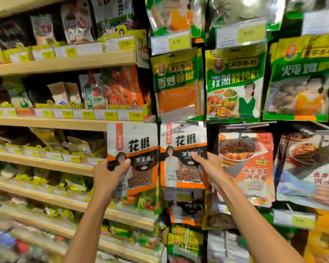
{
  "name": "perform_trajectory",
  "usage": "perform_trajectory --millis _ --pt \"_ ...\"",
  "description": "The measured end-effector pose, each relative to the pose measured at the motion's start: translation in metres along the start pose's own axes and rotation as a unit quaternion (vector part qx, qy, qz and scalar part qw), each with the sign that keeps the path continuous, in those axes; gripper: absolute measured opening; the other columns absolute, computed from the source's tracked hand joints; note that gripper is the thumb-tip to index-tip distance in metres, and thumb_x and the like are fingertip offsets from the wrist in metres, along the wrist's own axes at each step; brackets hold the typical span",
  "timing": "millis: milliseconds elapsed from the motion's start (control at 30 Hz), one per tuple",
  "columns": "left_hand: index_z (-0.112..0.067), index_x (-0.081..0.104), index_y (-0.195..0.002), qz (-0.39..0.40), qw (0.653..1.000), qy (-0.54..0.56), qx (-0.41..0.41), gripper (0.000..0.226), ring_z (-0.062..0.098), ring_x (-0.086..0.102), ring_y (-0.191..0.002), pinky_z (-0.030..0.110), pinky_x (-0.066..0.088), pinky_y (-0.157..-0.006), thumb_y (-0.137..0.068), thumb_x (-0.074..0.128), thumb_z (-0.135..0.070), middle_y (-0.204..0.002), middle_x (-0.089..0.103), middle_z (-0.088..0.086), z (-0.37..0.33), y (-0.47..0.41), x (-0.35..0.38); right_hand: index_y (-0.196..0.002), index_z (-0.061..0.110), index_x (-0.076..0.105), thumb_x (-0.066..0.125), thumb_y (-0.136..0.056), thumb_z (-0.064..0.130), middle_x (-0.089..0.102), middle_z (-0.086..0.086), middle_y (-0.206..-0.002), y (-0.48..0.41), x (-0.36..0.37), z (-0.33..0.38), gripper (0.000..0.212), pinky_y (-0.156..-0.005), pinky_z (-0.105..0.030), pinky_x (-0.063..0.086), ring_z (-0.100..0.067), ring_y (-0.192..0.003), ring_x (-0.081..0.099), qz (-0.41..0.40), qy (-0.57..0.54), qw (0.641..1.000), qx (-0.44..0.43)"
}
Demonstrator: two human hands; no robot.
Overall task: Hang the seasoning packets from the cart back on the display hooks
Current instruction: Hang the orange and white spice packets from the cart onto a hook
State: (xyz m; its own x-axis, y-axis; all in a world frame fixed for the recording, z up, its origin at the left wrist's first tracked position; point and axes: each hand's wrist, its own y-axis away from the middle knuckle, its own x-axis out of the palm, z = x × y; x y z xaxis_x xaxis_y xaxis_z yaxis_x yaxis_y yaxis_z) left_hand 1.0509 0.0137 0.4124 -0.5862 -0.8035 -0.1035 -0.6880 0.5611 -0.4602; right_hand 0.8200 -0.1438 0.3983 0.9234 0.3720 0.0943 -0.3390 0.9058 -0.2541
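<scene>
My left hand (107, 174) grips a white, black and orange peppercorn packet (139, 149) by its lower left corner and holds it upright in front of the shelf edge. Its hang hole at the top is free. Right beside it, an identical packet (180, 147) hangs on a display hook (181, 124). My right hand (207, 167) holds that hanging packet at its right side, thumb on the front. The two packets nearly touch edge to edge.
Green seasoning packets (234, 82) hang in the row above, with yellow price tags (177, 41). Red sauce packets (247, 166) hang to the right. Wooden shelves (65, 61) with boxed goods run along the left. More packets hang below.
</scene>
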Motion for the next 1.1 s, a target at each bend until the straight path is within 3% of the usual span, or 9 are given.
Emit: perform_trajectory --millis 100,200,333,500,667,833,967,1033,1100 --pt "-0.001 0.042 -0.061 -0.006 1.0 0.026 -0.004 0.043 0.001 0.042 -0.048 0.021 0.03 -0.049 -0.078 0.075 -0.022 -0.041 0.042 -0.003 0.0 -0.006 0.0 -0.096 0.014 0.071 0.069 -0.085 0.022 0.073 -0.005 -0.102 -0.005 0.006 -0.004 0.014 -0.089 -0.035 0.052 -0.02 -0.1 0.068 -0.008 0.003 1.0 0.008" --pt "-0.012 0.041 -0.055 0.0 0.999 0.038 -0.004 0.042 0.0 0.041 -0.048 0.02 0.031 -0.049 -0.078 0.075 -0.023 -0.038 0.045 -0.016 0.001 -0.013 -0.004 -0.094 0.017 0.072 0.07 -0.084 0.023 0.075 -0.001 -0.098 -0.001 0.008 -0.011 0.012 -0.076 -0.023 0.054 -0.012 -0.093 0.07 -0.024 -0.003 1.0 0.009" --pt "-0.009 0.043 -0.059 0.027 0.998 0.062 -0.005 0.04 0.003 0.044 -0.052 0.021 0.033 -0.05 -0.079 0.074 -0.024 -0.043 0.047 -0.019 0.004 -0.024 -0.007 -0.096 0.013 0.071 0.07 -0.083 0.021 0.075 -0.003 -0.096 0.004 0.007 -0.019 0.015 -0.076 -0.028 0.054 -0.016 -0.09 0.071 -0.045 -0.02 0.999 0.016" --pt "-0.016 0.06 -0.068 0.056 0.995 0.078 -0.005 0.021 0.006 0.054 -0.064 0.021 0.039 -0.054 -0.077 0.075 -0.026 -0.063 0.059 -0.01 0.011 -0.032 -0.012 -0.091 0.006 0.069 0.07 -0.083 0.019 0.075 0.002 -0.077 0.0 0.012 -0.015 0.015 -0.059 -0.018 0.052 -0.009 -0.069 0.071 -0.071 -0.027 0.997 0.013" --pt "-0.01 0.065 -0.085 0.097 0.993 0.073 -0.004 0.023 0.0 0.062 -0.07 0.023 0.045 -0.061 -0.076 0.074 -0.029 -0.07 0.066 -0.015 0.015 -0.037 -0.015 -0.091 0.012 0.068 0.07 -0.084 0.022 0.075 0.009 -0.082 -0.012 0.014 -0.021 0.012 -0.063 -0.013 0.049 -0.002 -0.079 0.069 -0.094 0.004 0.995 0.02" --pt "0.013 0.055 -0.104 0.105 0.991 0.078 -0.011 0.058 0.046 0.055 -0.099 0.06 0.046 -0.086 -0.076 0.075 -0.034 -0.104 0.057 0.035 0.016 -0.037 -0.014 -0.108 0.004 0.066 0.065 -0.09 0.023 0.069 -0.013 -0.11 -0.035 0.016 -0.023 0.027 -0.086 -0.036 0.051 -0.022 -0.101 0.064 -0.131 0.068 0.989 0.027" --pt "-0.004 0.064 -0.082 0.143 0.986 0.083 -0.036 0.04 0.021 0.062 -0.071 0.046 0.048 -0.066 -0.07 0.075 -0.041 -0.073 0.066 0.007 0.02 -0.035 -0.017 -0.121 0.003 0.054 0.06 -0.092 0.032 0.062 -0.008 -0.111 -0.021 0.027 -0.02 0.041 -0.091 -0.039 0.048 -0.027 -0.107 0.059 -0.197 0.211 0.956 0.041" --pt "-0.008 0.066 -0.093 0.166 0.981 0.088 -0.044 0.039 0.021 0.065 -0.082 0.046 0.05 -0.072 -0.072 0.075 -0.04 -0.084 0.07 0.007 0.025 -0.033 -0.015 -0.121 0.007 0.05 0.059 -0.092 0.028 0.055 -0.004 -0.11 0.005 0.04 -0.025 0.037 -0.086 -0.031 0.043 -0.022 -0.105 0.055 -0.276 0.275 0.92 -0.037" --pt "-0.016 0.066 -0.099 0.184 0.977 0.098 -0.05 0.039 0.012 0.065 -0.087 0.033 0.052 -0.072 -0.071 0.075 -0.042 -0.088 0.071 -0.009 0.029 -0.029 -0.011 -0.119 0.014 0.052 0.059 -0.092 0.027 0.054 0.002 -0.113 0.035 0.062 -0.026 0.031 -0.087 -0.024 0.042 -0.011 -0.104 0.053 -0.28 0.242 0.923 -0.106"
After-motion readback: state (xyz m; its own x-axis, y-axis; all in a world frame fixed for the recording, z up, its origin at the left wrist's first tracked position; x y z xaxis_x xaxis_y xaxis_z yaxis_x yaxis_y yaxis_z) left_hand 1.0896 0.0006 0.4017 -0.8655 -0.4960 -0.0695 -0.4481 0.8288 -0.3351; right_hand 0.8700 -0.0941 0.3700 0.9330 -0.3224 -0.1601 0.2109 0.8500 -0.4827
